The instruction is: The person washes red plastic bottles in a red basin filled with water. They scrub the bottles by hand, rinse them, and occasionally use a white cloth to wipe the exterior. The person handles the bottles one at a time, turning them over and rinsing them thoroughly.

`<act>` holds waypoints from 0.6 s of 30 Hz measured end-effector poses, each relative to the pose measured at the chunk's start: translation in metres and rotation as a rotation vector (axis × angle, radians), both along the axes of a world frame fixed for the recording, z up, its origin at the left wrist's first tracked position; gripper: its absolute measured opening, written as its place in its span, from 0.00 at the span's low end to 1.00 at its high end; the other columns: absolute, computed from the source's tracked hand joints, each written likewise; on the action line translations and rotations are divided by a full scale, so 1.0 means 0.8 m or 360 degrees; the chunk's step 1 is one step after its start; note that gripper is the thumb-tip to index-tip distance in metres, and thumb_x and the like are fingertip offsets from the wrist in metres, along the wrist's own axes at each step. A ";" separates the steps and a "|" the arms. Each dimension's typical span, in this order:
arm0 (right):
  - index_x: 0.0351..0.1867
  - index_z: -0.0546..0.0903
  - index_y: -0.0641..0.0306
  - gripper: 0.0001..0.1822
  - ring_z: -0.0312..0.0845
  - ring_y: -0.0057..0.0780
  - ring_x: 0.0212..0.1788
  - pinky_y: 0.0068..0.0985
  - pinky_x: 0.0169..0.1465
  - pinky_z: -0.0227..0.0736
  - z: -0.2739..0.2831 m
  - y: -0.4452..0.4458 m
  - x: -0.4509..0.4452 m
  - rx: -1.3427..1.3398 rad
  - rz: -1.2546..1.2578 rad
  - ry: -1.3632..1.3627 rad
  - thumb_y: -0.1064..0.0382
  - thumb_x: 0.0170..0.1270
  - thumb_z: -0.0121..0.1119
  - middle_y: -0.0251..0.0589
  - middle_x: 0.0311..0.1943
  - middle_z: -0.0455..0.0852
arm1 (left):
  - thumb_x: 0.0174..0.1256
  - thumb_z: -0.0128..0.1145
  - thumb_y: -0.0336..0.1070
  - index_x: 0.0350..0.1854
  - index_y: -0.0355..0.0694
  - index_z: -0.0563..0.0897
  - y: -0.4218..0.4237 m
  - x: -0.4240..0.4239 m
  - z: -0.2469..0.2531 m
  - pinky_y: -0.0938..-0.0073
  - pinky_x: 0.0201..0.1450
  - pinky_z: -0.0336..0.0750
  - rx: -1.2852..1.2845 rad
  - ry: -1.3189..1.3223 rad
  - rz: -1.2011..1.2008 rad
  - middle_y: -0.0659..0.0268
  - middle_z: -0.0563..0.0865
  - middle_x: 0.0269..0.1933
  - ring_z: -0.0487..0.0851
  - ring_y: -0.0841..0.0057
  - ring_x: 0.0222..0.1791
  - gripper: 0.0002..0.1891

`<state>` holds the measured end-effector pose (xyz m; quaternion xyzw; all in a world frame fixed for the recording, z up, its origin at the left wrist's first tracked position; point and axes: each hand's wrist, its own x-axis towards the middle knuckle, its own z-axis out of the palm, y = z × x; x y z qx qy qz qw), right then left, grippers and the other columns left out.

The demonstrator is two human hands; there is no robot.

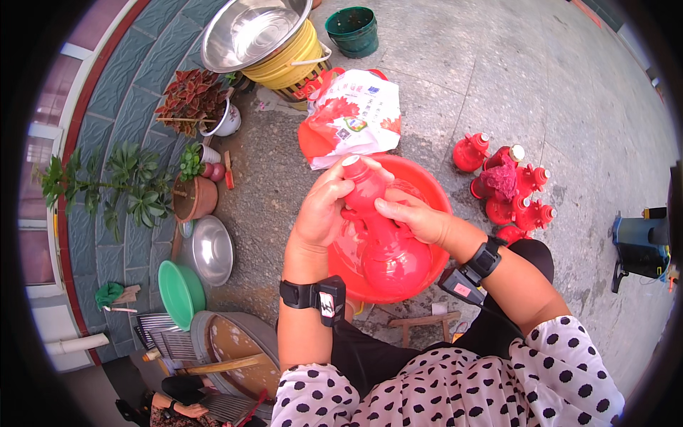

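A glossy red gourd-shaped bottle point(396, 256) is held upside-up over a red plastic basin point(438, 200), its pale-topped neck pointing away from me. My left hand point(326, 205) grips the bottle's neck and upper bulb from the left. On the right side, my right hand point(413, 213) holds it around the upper bulb, thumb on the surface. Liquid shows in the basin around the bottle. Several similar red bottles point(501, 211) stand on the ground to the right, with a crumpled pink mesh point(500, 182) lying on them.
A white and red bag point(355, 115) lies beyond the basin. Farther off are a yellow bucket point(291, 64) under a steel bowl point(256, 32) and a green bucket point(352, 32). Potted plants, a green basin point(181, 293) and a metal bowl point(212, 251) line the left. Another person's hand point(192, 410) shows lower left.
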<state>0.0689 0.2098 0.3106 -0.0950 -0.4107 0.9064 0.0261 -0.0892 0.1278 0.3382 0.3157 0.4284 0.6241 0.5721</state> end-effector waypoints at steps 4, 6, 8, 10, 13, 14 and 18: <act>0.61 0.73 0.65 0.27 0.78 0.28 0.53 0.28 0.56 0.73 -0.012 0.007 0.001 0.0449 0.0000 -0.0168 0.46 0.70 0.56 0.41 0.49 0.83 | 0.61 0.53 0.40 0.48 0.33 0.78 0.005 0.000 0.003 0.64 0.60 0.74 0.0000 0.0124 -0.0011 0.50 0.83 0.48 0.82 0.63 0.52 0.18; 0.61 0.73 0.65 0.28 0.77 0.29 0.54 0.29 0.58 0.72 -0.016 0.006 0.001 0.0763 -0.0078 -0.0151 0.46 0.70 0.57 0.42 0.50 0.82 | 0.64 0.53 0.41 0.47 0.33 0.78 0.006 0.007 0.002 0.65 0.60 0.74 -0.0048 0.0239 0.0080 0.52 0.84 0.47 0.82 0.64 0.51 0.16; 0.61 0.73 0.66 0.28 0.77 0.30 0.56 0.30 0.60 0.70 -0.014 0.002 -0.003 0.1082 -0.0191 -0.0022 0.46 0.69 0.57 0.42 0.52 0.82 | 0.69 0.52 0.44 0.45 0.33 0.78 0.004 0.010 -0.007 0.65 0.59 0.74 -0.0085 0.0410 0.0200 0.53 0.84 0.47 0.82 0.65 0.51 0.17; 0.62 0.72 0.67 0.30 0.76 0.31 0.57 0.31 0.62 0.69 -0.015 0.003 -0.006 0.1109 -0.0241 -0.0028 0.45 0.70 0.56 0.42 0.54 0.81 | 0.72 0.49 0.50 0.46 0.33 0.79 0.008 0.011 -0.013 0.65 0.60 0.74 -0.0051 0.0427 0.0264 0.54 0.84 0.47 0.82 0.65 0.51 0.21; 0.63 0.72 0.67 0.31 0.76 0.30 0.57 0.30 0.63 0.68 0.000 0.003 -0.007 0.0799 -0.0185 -0.0188 0.42 0.71 0.52 0.42 0.56 0.80 | 0.74 0.46 0.57 0.48 0.34 0.78 0.006 0.005 -0.014 0.65 0.60 0.74 -0.0062 0.0107 0.0228 0.54 0.84 0.48 0.83 0.66 0.51 0.26; 0.63 0.71 0.66 0.31 0.76 0.30 0.57 0.30 0.62 0.68 0.007 0.003 -0.006 0.0636 -0.0143 -0.0264 0.41 0.72 0.51 0.42 0.56 0.80 | 0.74 0.45 0.59 0.48 0.34 0.78 0.005 0.002 -0.012 0.65 0.60 0.74 -0.0075 -0.0057 0.0195 0.54 0.84 0.48 0.83 0.66 0.51 0.27; 0.64 0.71 0.64 0.32 0.76 0.27 0.57 0.28 0.60 0.72 0.009 0.014 0.001 0.0229 0.0039 -0.0115 0.39 0.73 0.46 0.42 0.56 0.79 | 0.65 0.62 0.52 0.56 0.35 0.74 0.001 0.006 0.004 0.66 0.59 0.75 0.0003 0.0121 0.0043 0.55 0.84 0.51 0.82 0.68 0.52 0.27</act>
